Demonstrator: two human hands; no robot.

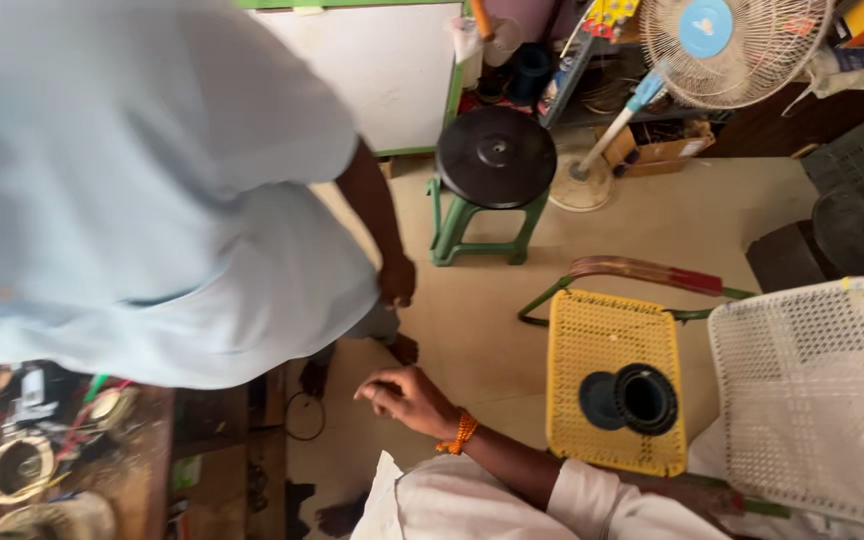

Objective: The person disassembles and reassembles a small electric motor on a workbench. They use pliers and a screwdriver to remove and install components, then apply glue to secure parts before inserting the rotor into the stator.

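1. Left hand: fingers loosely curled, holding nothing, over bare floor.
2. Right hand: out of sight.
3. Black funnel lies on a yellow chair, well right of those fingers.

The standing person in the light blue shirt is cut off at the top and left edge. The white mesh chair runs off the right edge.
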